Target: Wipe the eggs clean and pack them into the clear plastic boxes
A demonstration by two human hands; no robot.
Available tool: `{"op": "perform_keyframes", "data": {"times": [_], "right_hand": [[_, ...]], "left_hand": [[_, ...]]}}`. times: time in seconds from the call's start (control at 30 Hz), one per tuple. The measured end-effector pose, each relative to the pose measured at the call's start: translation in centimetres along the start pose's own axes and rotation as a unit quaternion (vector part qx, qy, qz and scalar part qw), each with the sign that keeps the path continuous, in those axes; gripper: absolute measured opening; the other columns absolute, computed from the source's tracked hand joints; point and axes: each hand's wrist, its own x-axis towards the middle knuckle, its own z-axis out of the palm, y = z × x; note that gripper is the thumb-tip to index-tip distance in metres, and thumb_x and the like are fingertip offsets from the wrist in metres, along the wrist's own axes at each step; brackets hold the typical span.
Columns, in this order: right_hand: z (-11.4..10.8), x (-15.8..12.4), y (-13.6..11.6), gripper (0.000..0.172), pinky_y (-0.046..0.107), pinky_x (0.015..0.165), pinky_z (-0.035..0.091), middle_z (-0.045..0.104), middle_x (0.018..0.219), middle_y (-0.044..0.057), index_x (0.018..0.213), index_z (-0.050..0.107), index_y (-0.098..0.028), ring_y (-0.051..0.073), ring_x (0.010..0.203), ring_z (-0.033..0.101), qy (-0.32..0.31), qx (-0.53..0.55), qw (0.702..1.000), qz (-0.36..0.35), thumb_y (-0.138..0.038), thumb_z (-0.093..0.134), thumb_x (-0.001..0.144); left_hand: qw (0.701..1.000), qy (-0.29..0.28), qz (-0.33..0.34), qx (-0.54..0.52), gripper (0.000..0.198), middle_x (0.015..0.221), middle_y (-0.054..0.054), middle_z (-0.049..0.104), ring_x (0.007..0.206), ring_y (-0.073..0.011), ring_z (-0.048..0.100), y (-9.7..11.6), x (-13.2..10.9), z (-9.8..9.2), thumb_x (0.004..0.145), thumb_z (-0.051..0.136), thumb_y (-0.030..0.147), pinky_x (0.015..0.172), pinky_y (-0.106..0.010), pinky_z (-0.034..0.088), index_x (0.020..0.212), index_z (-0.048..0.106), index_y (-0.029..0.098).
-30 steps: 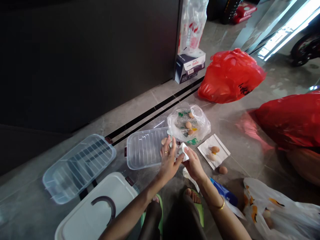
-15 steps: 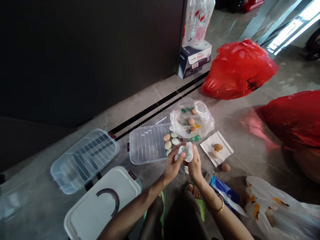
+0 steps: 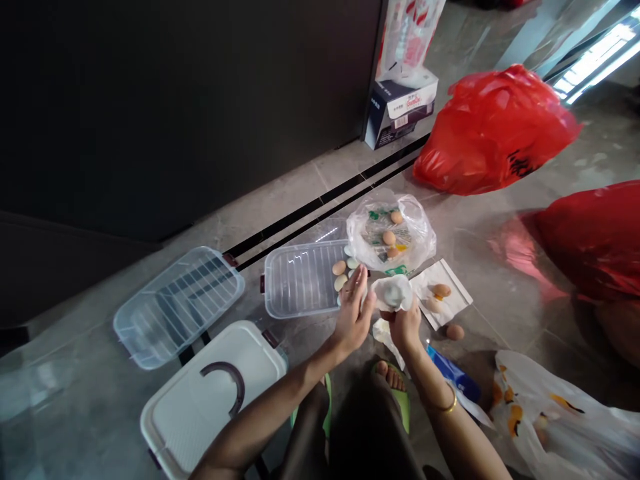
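Note:
My right hand (image 3: 406, 323) is closed around a white tissue (image 3: 393, 293) with a pale egg wrapped in it. Beside it, my left hand (image 3: 354, 312) has its fingers stretched out at the right end of a clear plastic tray (image 3: 300, 287). Several eggs (image 3: 340, 270), brown and pale, lie at that end of the tray. A clear plastic bag (image 3: 390, 233) just beyond holds more brown eggs.
A white paper (image 3: 445, 293) with two brown eggs lies to the right, one loose egg (image 3: 454, 331) beside it. A second clear tray (image 3: 177, 307) and a white lid with handle (image 3: 215, 393) lie left. Red bags (image 3: 493, 130) and a dark wall stand behind.
My left hand has let go of the tissue and opened toward the tray. My right hand now holds the wrapped egg alone, slightly further right. The camera view has shifted.

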Motion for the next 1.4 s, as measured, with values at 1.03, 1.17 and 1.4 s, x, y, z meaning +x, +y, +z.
{"op": "perform_keyframes", "data": {"times": [1.03, 1.17, 1.4], "right_hand": [[1.2, -0.5, -1.3, 0.022, 0.028, 0.063, 0.051, 0.067, 0.077, -0.001, 0.087, 0.065, -0.022, 0.015, 0.066, 0.059, -0.068, 0.084, 0.99, 0.087, -0.043, 0.064, 0.083], [0.1, -0.2, -0.2, 0.02, 0.029, 0.069, 0.052, 0.069, 0.091, 0.004, 0.087, 0.066, -0.021, 0.018, 0.079, 0.062, -0.049, 0.031, 0.997, 0.059, -0.04, 0.067, 0.08], [-0.1, 0.1, -1.5, 0.027, 0.02, 0.039, 0.027, 0.048, 0.053, -0.006, 0.07, 0.059, -0.021, 0.008, 0.044, 0.037, -0.079, 0.057, 0.983, 0.157, -0.044, 0.073, 0.074]], "left_hand": [[0.96, -0.092, 0.132, 0.228, 0.057, 0.133, -0.011, 0.057, 0.121, -0.0318, 0.05, 1.8, 1.5, -2.8, 0.085, 0.069, 0.043, 0.107, -0.052, 0.038, 0.138, 0.056, 0.027], [0.963, -0.13, 0.155, 0.175, 0.039, 0.113, -0.006, 0.063, 0.107, -0.0212, 0.059, 1.4, 1.5, -2.6, 0.096, 0.055, 0.035, 0.099, -0.038, 0.049, 0.134, 0.059, 0.027], [0.986, -0.095, 0.133, 0.043, 0.039, 0.112, -0.005, 0.063, 0.108, -0.0177, 0.06, -0.2, 0.3, -1.7, 0.095, 0.055, 0.042, 0.097, -0.031, 0.051, 0.131, 0.061, 0.03]]}}
